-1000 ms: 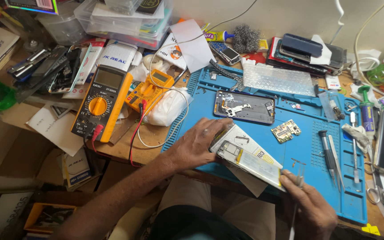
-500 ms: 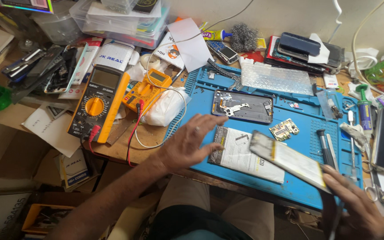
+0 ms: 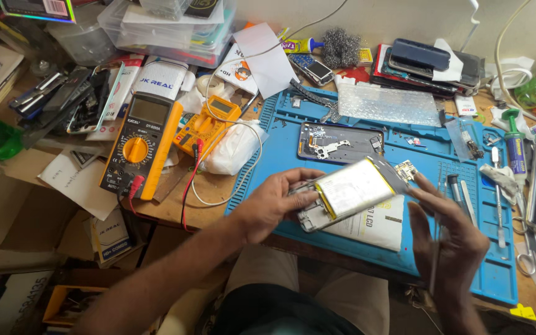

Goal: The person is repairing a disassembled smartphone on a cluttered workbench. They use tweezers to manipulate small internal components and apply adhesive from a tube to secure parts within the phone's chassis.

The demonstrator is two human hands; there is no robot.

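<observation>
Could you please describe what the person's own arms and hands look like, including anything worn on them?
Both hands are bare: no gloves, rings or watch show on the left hand or the right hand. The left forearm is uncovered along all its visible length, with no sleeve in sight. Little of the right arm shows beyond the wrist.

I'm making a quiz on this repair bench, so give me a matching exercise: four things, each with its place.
1. Multimeter
2. Steel wool
3. Opened phone
4. Bubble wrap

a. Between both hands
b. Left of the mat
c. On the mat's top edge
d. By the back wall

Pairs: 1-b, 2-d, 3-a, 4-c
</observation>
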